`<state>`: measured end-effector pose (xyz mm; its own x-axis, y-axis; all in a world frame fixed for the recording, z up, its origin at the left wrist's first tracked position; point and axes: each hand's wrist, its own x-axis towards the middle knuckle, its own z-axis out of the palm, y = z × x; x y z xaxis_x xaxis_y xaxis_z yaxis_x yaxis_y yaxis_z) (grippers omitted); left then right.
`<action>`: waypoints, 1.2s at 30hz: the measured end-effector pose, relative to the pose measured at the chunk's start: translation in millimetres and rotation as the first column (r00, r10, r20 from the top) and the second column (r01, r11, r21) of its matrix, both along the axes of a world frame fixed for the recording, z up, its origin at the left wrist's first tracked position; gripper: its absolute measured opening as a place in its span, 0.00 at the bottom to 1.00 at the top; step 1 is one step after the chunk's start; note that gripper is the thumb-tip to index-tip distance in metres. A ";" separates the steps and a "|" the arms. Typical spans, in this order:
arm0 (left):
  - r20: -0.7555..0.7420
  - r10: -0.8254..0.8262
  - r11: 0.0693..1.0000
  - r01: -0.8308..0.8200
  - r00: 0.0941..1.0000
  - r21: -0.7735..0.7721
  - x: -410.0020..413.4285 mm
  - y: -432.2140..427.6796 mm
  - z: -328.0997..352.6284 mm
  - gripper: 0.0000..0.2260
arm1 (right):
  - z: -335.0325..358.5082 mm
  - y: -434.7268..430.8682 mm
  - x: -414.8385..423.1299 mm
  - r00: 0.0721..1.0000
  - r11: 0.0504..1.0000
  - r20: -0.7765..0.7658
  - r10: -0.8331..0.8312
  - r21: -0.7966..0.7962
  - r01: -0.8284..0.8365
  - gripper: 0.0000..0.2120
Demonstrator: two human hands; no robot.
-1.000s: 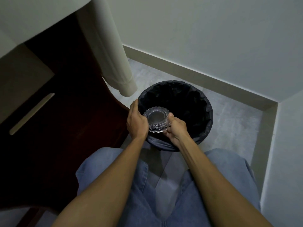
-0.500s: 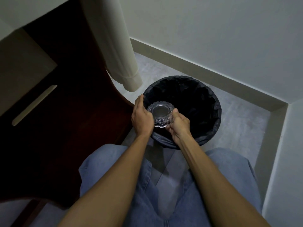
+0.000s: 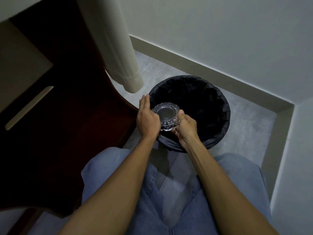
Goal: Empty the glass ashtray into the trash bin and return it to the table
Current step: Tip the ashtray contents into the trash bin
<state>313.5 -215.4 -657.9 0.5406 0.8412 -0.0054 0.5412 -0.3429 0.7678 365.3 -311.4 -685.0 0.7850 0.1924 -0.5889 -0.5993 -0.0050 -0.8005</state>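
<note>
A clear cut-glass ashtray [image 3: 166, 116] is held over the near left rim of the round trash bin [image 3: 218, 133], which has a black liner. The ashtray looks turned base-up, its flat round base facing me. My left hand [image 3: 147, 120] lies flat against its left side with fingers stretched forward. My right hand [image 3: 185, 127] pinches its right and lower edge. The bin's inside is dark, so its contents are hidden.
A dark red wooden table [image 3: 67, 133] curves along the left, close to my left hand. A pale curtain [image 3: 118, 51] hangs down beside the bin. Walls and a skirting board [image 3: 203, 65] box in the grey floor. My jeans-clad knees [image 3: 169, 192] fill the bottom.
Both hands and the ashtray stay over the bin's near rim. The ashtray's flat base faces me more squarely, and my view has shifted slightly.
</note>
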 end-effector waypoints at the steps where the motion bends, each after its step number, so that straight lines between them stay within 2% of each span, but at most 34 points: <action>1: -0.003 -0.009 1.000 0.009 1.000 0.005 0.4 -0.8 0.4 0.28 | -0.1 -0.9 0.4 1.000 1.000 -0.002 -0.024 -0.001 0.024 0.15; 6: -0.027 -0.025 1.000 0.025 0.999 0.009 -0.7 -4.0 2.6 0.30 | -0.5 -0.5 0.9 1.000 0.998 0.015 0.022 -0.061 -0.021 0.16; 9: -0.034 -0.046 0.999 0.045 0.998 -0.002 -2.0 -7.4 5.9 0.31 | 1.6 -0.3 -1.4 0.999 0.997 0.029 -0.034 -0.065 0.036 0.16; 14: -0.047 -0.056 0.998 0.055 0.997 -0.021 -4.8 -7.6 10.6 0.31 | 8.8 -1.3 -6.6 0.988 0.992 0.148 0.032 -0.129 -0.012 0.17; 17: -0.009 -0.074 0.996 0.074 0.997 -0.047 -5.1 -9.6 16.7 0.30 | 24.2 -7.8 -8.3 0.947 0.969 0.303 0.110 -0.244 -0.035 0.17; 19: 0.074 -0.092 0.996 0.093 0.993 -0.004 -4.2 -15.8 26.0 0.27 | 38.1 -15.7 -10.7 0.849 0.926 0.465 0.251 -0.370 -0.071 0.16; 21: 0.139 -0.117 0.993 0.115 0.983 0.024 -3.8 -21.9 40.0 0.23 | 50.6 -23.9 -12.7 0.686 0.890 0.627 0.369 -0.451 -0.066 0.13; 23: 0.096 -0.142 0.989 0.146 0.985 -0.034 -1.4 -23.3 49.8 0.20 | 57.9 -30.9 -14.3 0.509 0.847 0.718 0.475 -0.530 -0.043 0.10; 25: -0.001 -0.212 0.948 0.206 0.977 -0.243 3.2 -23.1 57.7 0.24 | 61.5 -36.3 -16.9 0.367 0.789 0.732 0.574 -0.614 -0.009 0.12; 27: 0.036 -0.176 0.860 0.171 0.984 -0.481 7.8 -22.8 65.6 0.28 | 66.5 -40.1 -19.2 0.262 0.730 0.715 0.648 -0.681 0.052 0.13; 29: 0.108 -0.064 0.770 0.118 0.992 -0.628 14.0 -20.9 71.2 0.18 | 70.3 -44.9 -18.9 0.210 0.712 0.710 0.673 -0.698 0.077 0.12; 30: 0.127 -0.039 0.750 0.113 0.991 -0.652 16.9 -19.7 75.6 0.14 | 71.7 -48.1 -17.9 0.207 0.713 0.708 0.676 -0.699 0.059 0.11; 32: 0.145 -0.026 0.730 0.118 0.989 -0.673 19.7 -17.6 76.7 0.15 | 75.0 -55.5 -13.2 0.254 0.741 0.719 0.647 -0.671 0.011 0.11; 34: 0.176 -0.039 0.694 0.153 0.984 -0.703 16.7 -18.8 76.6 0.16 | 81.7 -61.9 -5.8 0.395 0.816 0.753 0.526 -0.578 0.016 0.11; 36: 0.213 -0.062 0.654 0.201 0.975 -0.730 14.2 -22.5 79.4 0.15 | 84.1 -63.7 8.4 0.568 0.853 0.724 0.392 -0.517 0.070 0.15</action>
<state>327.7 -237.9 -578.4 0.6966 0.5121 -0.5024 0.3870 0.3214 0.8643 373.8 -375.1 -600.9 0.9421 0.2690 0.2000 0.3161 -0.5146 -0.7970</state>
